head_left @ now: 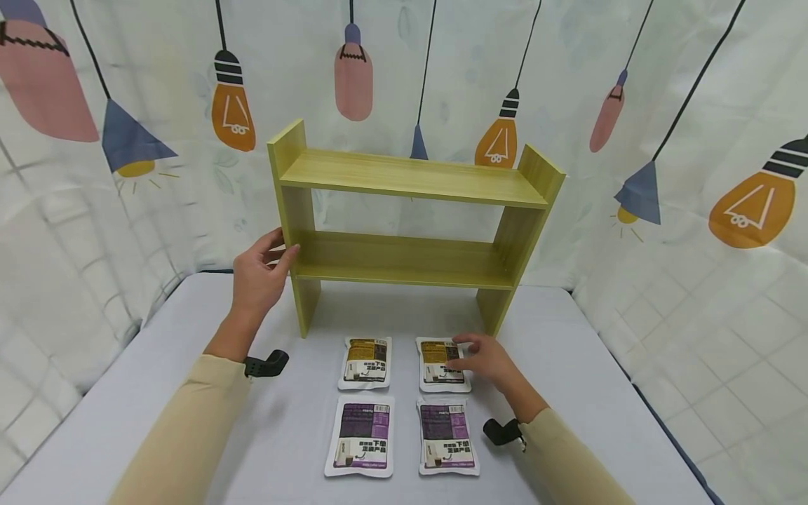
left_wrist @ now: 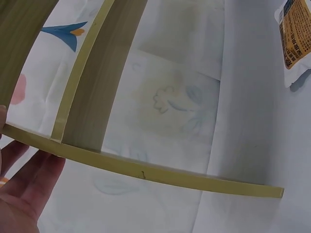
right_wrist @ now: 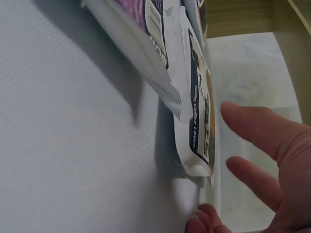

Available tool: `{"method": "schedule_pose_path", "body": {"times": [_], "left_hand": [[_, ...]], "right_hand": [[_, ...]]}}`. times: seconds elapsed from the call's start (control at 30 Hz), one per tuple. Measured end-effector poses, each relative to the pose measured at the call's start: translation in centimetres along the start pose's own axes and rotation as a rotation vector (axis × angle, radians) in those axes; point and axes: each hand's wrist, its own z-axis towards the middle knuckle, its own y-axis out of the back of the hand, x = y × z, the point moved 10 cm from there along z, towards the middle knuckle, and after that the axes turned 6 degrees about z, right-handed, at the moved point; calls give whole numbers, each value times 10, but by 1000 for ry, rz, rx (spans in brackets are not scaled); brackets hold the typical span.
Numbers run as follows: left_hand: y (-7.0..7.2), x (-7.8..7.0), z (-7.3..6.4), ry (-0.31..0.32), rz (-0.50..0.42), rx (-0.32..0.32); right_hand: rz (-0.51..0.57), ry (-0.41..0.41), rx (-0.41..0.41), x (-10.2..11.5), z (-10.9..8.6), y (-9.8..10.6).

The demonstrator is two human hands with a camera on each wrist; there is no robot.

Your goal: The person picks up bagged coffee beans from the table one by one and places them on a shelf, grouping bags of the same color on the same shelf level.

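A yellow-green wooden two-tier shelf (head_left: 404,258) stands on the table. My left hand (head_left: 260,272) grips its left side panel, thumb by the front edge and fingers along the outer face; the left wrist view shows those fingers (left_wrist: 41,177) against the panel. Over the far right brown-labelled coffee pouch (head_left: 435,377) is my right hand (head_left: 485,361), thumb and fingers spread apart. In the right wrist view the thumb and fingers have a gap between them, close to the pouch (right_wrist: 201,109), and hold nothing.
Another brown-labelled pouch (head_left: 366,372) lies to the left. Nearer the front are two purple-labelled pouches, the left one (head_left: 361,428) and the right one (head_left: 447,429). A white cloth covers the table (head_left: 284,449). Behind hangs a lamp-printed curtain (head_left: 391,77).
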Motion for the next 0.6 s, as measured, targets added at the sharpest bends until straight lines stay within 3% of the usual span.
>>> {"method": "schedule_pose_path", "body": {"times": [0.33,0.6], "left_hand": [[2,1,-1,14,15,16],[4,-2,1,6,10,-3]], "right_hand": [[-68,-21,19,1,9,-10],[-48,-8,28,5,9,-13]]}}
